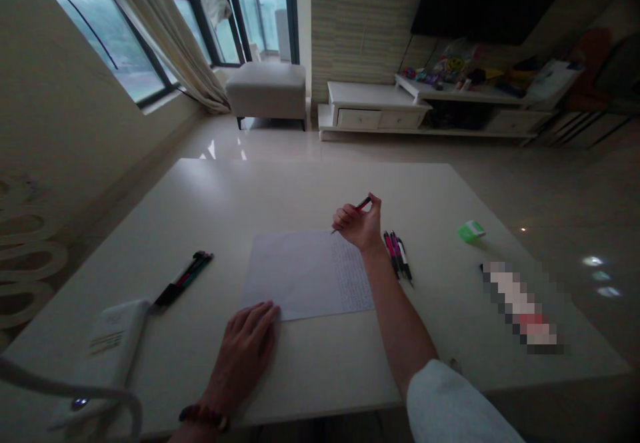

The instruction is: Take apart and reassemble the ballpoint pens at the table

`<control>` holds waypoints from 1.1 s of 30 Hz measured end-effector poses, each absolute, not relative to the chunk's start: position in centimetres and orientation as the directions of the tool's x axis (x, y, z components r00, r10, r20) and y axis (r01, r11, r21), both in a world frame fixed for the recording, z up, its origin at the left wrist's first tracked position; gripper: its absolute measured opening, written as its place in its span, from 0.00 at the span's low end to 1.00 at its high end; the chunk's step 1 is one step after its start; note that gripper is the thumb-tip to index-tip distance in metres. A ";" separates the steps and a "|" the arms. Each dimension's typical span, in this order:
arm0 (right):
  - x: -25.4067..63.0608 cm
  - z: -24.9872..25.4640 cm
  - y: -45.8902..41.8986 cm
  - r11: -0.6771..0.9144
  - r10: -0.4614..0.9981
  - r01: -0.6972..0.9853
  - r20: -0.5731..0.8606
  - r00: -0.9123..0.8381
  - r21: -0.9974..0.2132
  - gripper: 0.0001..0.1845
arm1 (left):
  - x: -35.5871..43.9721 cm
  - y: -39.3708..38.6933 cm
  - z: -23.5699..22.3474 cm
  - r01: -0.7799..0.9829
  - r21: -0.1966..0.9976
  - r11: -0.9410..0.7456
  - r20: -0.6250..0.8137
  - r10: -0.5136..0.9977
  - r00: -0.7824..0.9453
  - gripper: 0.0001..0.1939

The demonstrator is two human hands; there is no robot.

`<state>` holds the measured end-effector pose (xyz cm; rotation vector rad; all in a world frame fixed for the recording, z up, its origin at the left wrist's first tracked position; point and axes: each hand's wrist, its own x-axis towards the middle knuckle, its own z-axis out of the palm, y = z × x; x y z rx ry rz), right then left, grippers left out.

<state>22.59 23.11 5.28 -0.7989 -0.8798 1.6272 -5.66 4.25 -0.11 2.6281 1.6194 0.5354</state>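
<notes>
Head view, 1 angle only: left hand flat on the white table, fingers slightly fanned and not pressed together, tips at the lower edge of the sheet of paper, a bead bracelet on the wrist. Opposite, right hand raised near the sheet's top right corner, thumb and fingers pinching a red-and-black pen, tip angled down-left at the top edge, contact with the paper unclear. Sheet lying mid-table, between both hands. Progress as far as visible: handwriting in 1 narrow block down the sheet's right side, rest of the page blank, so most of the sheet unfilled. Nearby: 3 pens bunched just right of the right forearm, 2 dark pens left of the sheet, a green block further right, possibly an eraser. Also a white plastic box at the near left corner, plus 1 pixelated object, blurred beyond identifying.
</notes>
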 end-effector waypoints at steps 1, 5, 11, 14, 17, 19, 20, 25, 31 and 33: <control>22.7 5.2 23.1 -0.153 0.977 -0.503 -0.053 -0.207 -0.850 0.31 | -5.7 4.2 -0.2 0.868 0.182 -0.463 0.275 0.871 0.407 0.18; 23.0 4.8 23.2 -0.142 0.977 -0.557 -0.026 -0.211 -0.818 0.31 | -5.8 4.2 -0.4 0.868 0.174 -0.464 0.262 0.872 0.414 0.18; 22.8 5.1 23.2 -0.123 0.984 -0.469 -0.045 -0.175 -0.875 0.34 | -5.7 4.2 -0.3 0.864 0.187 -0.467 0.270 0.870 0.412 0.18; 22.8 5.4 23.1 -0.157 0.979 -0.450 -0.078 -0.190 -0.879 0.35 | -5.6 4.2 -0.1 0.863 0.191 -0.469 0.278 0.869 0.411 0.18; 23.0 5.4 23.0 -0.157 0.981 -0.455 -0.087 -0.172 -0.876 0.34 | -5.5 4.2 0.0 0.862 0.198 -0.467 0.282 0.869 0.406 0.17; 23.1 5.2 23.1 -0.148 0.985 -0.453 -0.092 -0.143 -0.879 0.33 | -5.5 4.3 0.1 0.860 0.204 -0.468 0.289 0.868 0.404 0.18; 23.1 5.1 23.2 -0.143 0.987 -0.451 -0.093 -0.130 -0.881 0.32 | -5.5 4.3 0.1 0.860 0.205 -0.468 0.293 0.867 0.402 0.18; 22.1 3.5 24.2 -0.105 0.992 -0.393 -0.121 0.017 -0.913 0.23 | -5.4 4.3 0.3 0.856 0.202 -0.475 0.302 0.862 0.407 0.18; 21.1 1.4 24.2 -0.219 0.974 -0.085 -0.212 -0.080 -0.972 0.23 | -5.5 4.2 0.1 0.865 0.188 -0.465 0.285 0.869 0.405 0.18; 21.0 0.8 23.9 -0.139 0.986 -0.022 -0.137 -0.094 -0.990 0.17 | -5.5 4.2 0.0 0.862 0.190 -0.470 0.291 0.866 0.407 0.18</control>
